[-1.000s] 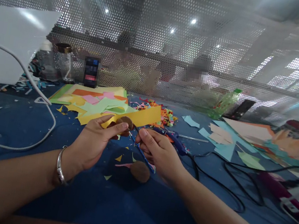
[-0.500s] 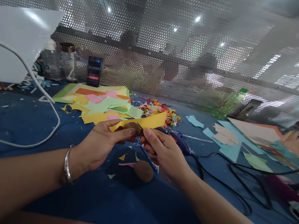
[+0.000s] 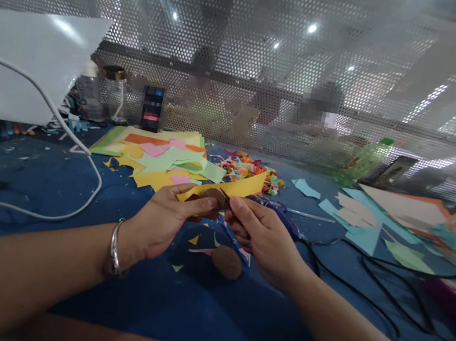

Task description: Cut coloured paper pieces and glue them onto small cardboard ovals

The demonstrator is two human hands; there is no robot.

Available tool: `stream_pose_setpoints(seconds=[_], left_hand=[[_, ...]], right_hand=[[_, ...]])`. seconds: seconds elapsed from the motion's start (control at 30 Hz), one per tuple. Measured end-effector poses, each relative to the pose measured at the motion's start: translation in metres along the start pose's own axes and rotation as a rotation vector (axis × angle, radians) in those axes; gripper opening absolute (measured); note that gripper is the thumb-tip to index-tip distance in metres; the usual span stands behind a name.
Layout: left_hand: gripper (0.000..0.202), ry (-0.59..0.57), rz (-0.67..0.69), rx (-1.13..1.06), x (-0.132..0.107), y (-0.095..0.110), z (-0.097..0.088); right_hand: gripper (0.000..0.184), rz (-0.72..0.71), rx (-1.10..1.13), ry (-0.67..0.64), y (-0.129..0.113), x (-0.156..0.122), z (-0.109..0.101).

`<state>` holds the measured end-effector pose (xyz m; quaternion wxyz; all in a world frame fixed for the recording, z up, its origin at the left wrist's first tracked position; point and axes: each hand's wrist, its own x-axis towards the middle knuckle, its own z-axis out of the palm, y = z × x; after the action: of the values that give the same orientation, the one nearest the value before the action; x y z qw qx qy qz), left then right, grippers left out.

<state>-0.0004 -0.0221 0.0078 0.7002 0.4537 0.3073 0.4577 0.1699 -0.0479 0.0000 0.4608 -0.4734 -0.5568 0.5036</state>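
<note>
My left hand [image 3: 165,224], with a silver bangle on the wrist, pinches a yellow paper strip [image 3: 231,189] together with a small brown oval piece [image 3: 212,194]. My right hand [image 3: 262,238] is closed around a thin blue tool [image 3: 236,245] that points toward the brown piece, its fingertips touching the strip. Both hands hover above the blue table [image 3: 186,304]. A second brown oval [image 3: 227,261] lies on the table just below the hands, with small yellow and pink paper scraps beside it.
A stack of coloured paper sheets [image 3: 160,153] lies behind the hands, with a heap of small cuttings [image 3: 249,171] to its right. A white cable [image 3: 78,168] loops on the left. Black cables [image 3: 368,277] and paper shapes [image 3: 378,220] spread on the right. A perforated metal screen [image 3: 275,55] stands behind.
My hands have drawn closer together and drifted slightly right. The right fingertips have moved up to the yellow strip and the brown piece.
</note>
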Motion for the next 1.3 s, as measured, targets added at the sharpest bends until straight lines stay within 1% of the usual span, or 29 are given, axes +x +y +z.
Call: stream_pose_setpoints(seconds=[0.13,0.27,0.5,0.63,0.93,1.13,1.3], left_hand=[[0.024,0.014,-0.009,0.018,-0.001,-0.0004,-0.0003],[0.024,-0.004,0.0,0.018,-0.001,-0.0016,-0.0004],[0.022,-0.019,-0.007,-0.032,0.0,-0.0025,-0.0011],[0.025,-0.015,-0.012,-0.046,0.0,-0.0023,-0.0001],[0.022,-0.005,0.049,0.007,-0.0005,-0.0018,0.0007],[0.024,0.002,0.095,0.08,0.0005,-0.0023,-0.0006],[0.025,0.004,0.096,0.074,0.0015,-0.0039,-0.0015]], right_hand=[[0.052,-0.005,0.009,-0.003,0.0014,0.0004,-0.0015],[0.052,-0.016,0.012,-0.007,0.002,0.0006,-0.0026],[0.052,-0.037,-0.003,-0.001,-0.0003,0.0,-0.0019],[0.052,-0.029,-0.011,-0.004,0.0002,0.0003,-0.003],[0.052,-0.061,-0.04,-0.005,-0.0013,0.0005,-0.003],[0.054,-0.052,-0.044,-0.003,-0.0011,0.0006,-0.0026],[0.056,-0.034,-0.042,-0.001,-0.0012,-0.0008,-0.0019]])
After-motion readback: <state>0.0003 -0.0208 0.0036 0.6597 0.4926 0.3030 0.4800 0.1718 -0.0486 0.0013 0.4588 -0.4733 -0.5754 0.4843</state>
